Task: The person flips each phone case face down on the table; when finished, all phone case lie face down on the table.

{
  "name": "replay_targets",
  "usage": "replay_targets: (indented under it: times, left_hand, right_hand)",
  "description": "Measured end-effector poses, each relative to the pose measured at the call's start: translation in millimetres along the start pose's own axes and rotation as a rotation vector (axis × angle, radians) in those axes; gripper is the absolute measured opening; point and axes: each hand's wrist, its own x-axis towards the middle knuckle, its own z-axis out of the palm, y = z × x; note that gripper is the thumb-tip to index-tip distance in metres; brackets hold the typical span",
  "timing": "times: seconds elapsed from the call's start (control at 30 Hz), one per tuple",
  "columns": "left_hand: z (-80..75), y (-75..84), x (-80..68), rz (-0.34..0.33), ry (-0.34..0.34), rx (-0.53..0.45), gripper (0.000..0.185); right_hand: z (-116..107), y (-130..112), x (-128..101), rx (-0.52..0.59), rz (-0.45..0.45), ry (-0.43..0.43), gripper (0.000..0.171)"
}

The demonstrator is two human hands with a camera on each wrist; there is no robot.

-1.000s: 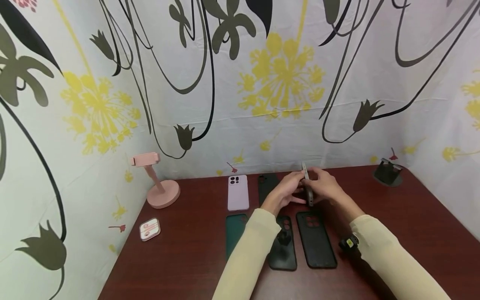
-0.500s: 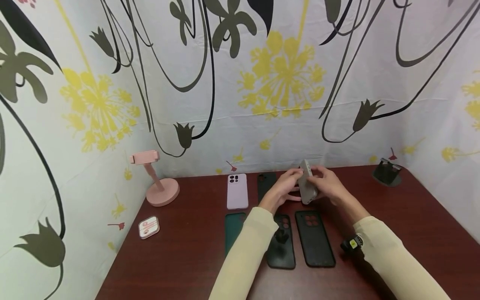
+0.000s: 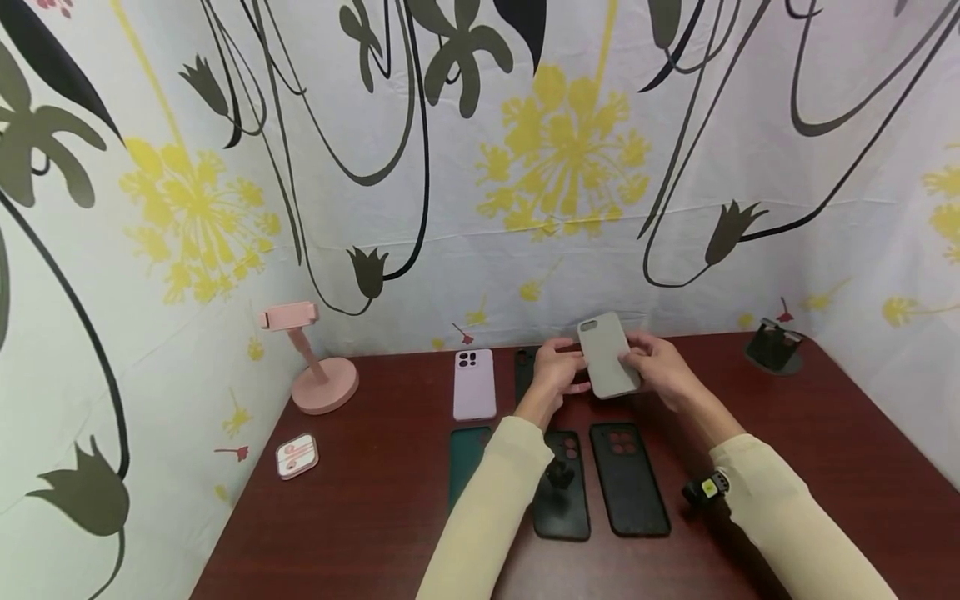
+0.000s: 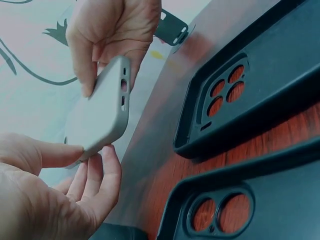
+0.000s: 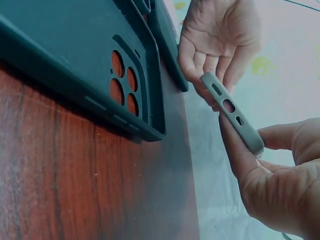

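I see the grey phone case (image 3: 607,357) held up over the far part of the table (image 3: 787,433), back facing me. The left hand (image 3: 557,371) pinches its 9 o'clock edge, the right hand (image 3: 660,367) grasps its 3 o'clock edge.

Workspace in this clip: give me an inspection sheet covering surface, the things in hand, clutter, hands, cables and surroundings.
Surface: dark red-brown wooden table, against patterned fabric on three sides.
Things in hand: grey phone case, held above the table with its back toward the head camera.
Clutter: lilac case, green case, two black cases in front, another black case partly hidden behind the left hand; pink phone stand; small pink-and-white box; black stand at far right.
Hands: left hand and right hand each grip a side of the grey case.
Cables: nothing seen.
Surroundings: white floral curtain.
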Motion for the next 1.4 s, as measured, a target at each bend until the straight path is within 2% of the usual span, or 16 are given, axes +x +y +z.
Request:
replay_targets:
  times: [0.2, 0.33, 0.47, 0.6, 0.83, 1.03, 1.27, 1.37, 1.4]
  left_hand:
    - [-3.4, 1.8, 1.9, -0.005, -0.036, 0.026, 0.041]
    - [-1.7, 3.8, 0.7, 0.004, -0.002, 0.120, 0.044]
    - [2.3, 5.0, 0.3, 0.053, 0.034, 0.234, 0.045]
    - [4.7, 4.1, 1.1, 0.085, 0.039, 0.295, 0.042]
    - [5.0, -1.8, 12.1, 0.076, 0.023, 0.403, 0.042]
    - [8.8, -2.7, 16.0, 0.068, 0.053, 0.467, 0.041]
    - [9.0, -3.4, 14.4, 0.109, 0.087, 0.612, 0.042]
    - [8.8, -9.4, 19.0, 0.169, 0.082, 0.747, 0.014]
    - [9.4, -10.6, 20.9, 0.184, 0.075, 0.784, 0.013]
  right_hand:
    - [-1.5, 9.3, 1.4, -0.013, 0.017, 0.005, 0.057]
    - [-1.7, 15.3, 1.4, -0.027, 0.045, 0.008, 0.054]
    - [-1.4, 17.8, 0.8, -0.063, 0.062, 0.011, 0.053]
    - [-1.0, 19.3, 0.8, -0.100, 0.082, 0.017, 0.052]
    - [0.2, 20.9, 2.0, -0.214, 0.099, 0.046, 0.054]
    - [-1.0, 22.8, 3.4, -0.274, 0.091, 0.064, 0.053]
    - [3.3, 22.8, 6.4, -0.327, 0.061, 0.069, 0.056]
    - [4.7, 22.1, 6.7, -0.336, 0.075, 0.058, 0.058]
    - [4.6, 22.0, 6.4, -0.342, 0.076, 0.055, 0.059]
